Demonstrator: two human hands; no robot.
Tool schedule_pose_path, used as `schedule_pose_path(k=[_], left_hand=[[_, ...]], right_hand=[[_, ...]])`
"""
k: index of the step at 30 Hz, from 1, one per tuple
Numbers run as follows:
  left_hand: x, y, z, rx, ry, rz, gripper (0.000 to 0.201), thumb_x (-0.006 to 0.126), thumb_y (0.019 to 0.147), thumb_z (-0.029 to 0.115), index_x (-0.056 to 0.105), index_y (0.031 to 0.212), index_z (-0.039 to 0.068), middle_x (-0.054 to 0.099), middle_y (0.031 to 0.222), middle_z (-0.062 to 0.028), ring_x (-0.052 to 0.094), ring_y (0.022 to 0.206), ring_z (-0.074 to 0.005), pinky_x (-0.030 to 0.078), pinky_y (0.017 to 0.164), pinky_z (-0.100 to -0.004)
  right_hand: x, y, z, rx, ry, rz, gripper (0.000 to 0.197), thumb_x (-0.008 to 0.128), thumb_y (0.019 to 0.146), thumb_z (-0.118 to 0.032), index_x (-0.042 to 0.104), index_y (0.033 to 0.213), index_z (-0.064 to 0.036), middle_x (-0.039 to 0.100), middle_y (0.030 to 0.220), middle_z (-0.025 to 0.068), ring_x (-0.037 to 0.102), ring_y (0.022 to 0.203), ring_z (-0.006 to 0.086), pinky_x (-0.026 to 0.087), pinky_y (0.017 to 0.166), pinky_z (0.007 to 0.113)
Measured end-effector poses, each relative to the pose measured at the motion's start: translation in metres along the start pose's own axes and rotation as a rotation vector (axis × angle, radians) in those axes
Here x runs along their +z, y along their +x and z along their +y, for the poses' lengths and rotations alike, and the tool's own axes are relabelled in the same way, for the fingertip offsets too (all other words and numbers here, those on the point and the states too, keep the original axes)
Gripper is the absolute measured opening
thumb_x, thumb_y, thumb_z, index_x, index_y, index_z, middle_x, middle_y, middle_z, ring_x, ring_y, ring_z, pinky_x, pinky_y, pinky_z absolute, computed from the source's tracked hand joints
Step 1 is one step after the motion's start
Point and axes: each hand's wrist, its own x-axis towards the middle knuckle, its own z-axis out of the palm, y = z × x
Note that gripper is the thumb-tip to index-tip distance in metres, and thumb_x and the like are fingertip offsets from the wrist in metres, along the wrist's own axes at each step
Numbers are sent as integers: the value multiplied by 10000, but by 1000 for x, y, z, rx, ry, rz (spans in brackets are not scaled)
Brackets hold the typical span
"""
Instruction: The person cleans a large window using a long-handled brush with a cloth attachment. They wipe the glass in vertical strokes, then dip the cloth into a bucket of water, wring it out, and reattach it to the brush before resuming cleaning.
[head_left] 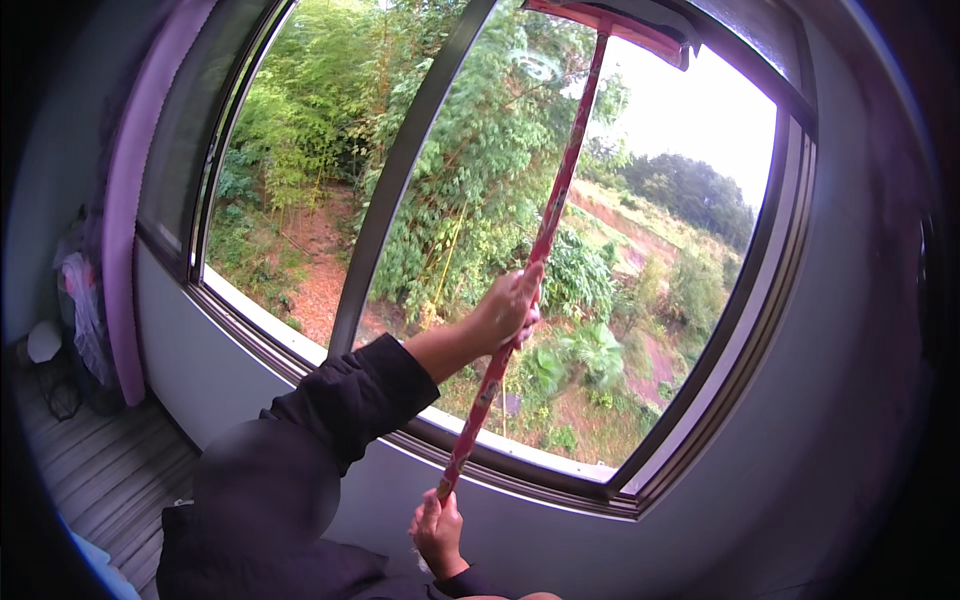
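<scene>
A long red patterned pole (556,205) slants up across the window, ending in a wide red head (640,38) at the top edge. Dark and pale material shows along that head, partly cut off, so I cannot tell whether it is a mop, broom or squeegee. Midway along the pole, my left hand (508,310) is wrapped round it, the arm reaching in from the lower left in a dark sleeve. Lower down, my right hand (437,530) grips the pole near its bottom end. The head overlaps the upper part of the right window pane (480,190).
Dark sliding frames (405,170) and a sill track (560,475) border the window, with trees outside. A purple curtain (130,210) hangs at the left. Beyond it, a pale bag (85,310) and other items stand by the grey plank floor (100,465).
</scene>
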Motion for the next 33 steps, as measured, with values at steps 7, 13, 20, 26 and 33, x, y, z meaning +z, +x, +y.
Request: schedule_pose_path(k=[7, 13, 20, 26, 33], left_hand=[[-40, 21, 42, -13, 10, -46, 460, 417, 968, 537, 388, 839, 97, 366, 560, 23, 315, 373, -72, 309, 309, -243], [-78, 5, 27, -25, 42, -123, 430, 365, 990, 524, 414, 863, 116, 356, 534, 40, 336, 348, -69, 327, 307, -241], [-93, -56, -7, -80, -28, -95, 406, 349, 1007, 487, 399, 849, 117, 360, 535, 25, 322, 347, -80, 301, 305, -242], [-77, -106, -28, -149, -75, -108, 419, 322, 1007, 502, 407, 871, 115, 369, 528, 24, 344, 347, -85, 308, 323, -249], [-62, -164, -31, -213, -94, -131, 404, 327, 1013, 480, 378, 851, 114, 358, 535, 22, 341, 348, -85, 323, 325, -247]], right_hand=[[28, 55, -31, 149, 668, -677, 582, 385, 967, -557, 525, 967, 8, 411, 550, 11, 422, 446, 142, 398, 458, 283], [62, 50, 4, 178, 654, -535, 533, 475, 933, -566, 455, 870, -37, 381, 559, -6, 376, 452, 116, 334, 432, 250], [68, -2, 60, 290, 615, -434, 525, 485, 919, -588, 446, 852, -68, 380, 591, -5, 374, 486, 123, 356, 467, 271], [47, -55, 224, 474, 800, -361, 356, 606, 844, -441, 548, 842, -90, 447, 555, 40, 422, 434, 186, 325, 377, 332], [73, -131, 123, 517, 653, -292, 448, 540, 878, -528, 497, 854, -83, 413, 572, 21, 399, 462, 153, 338, 416, 300]])
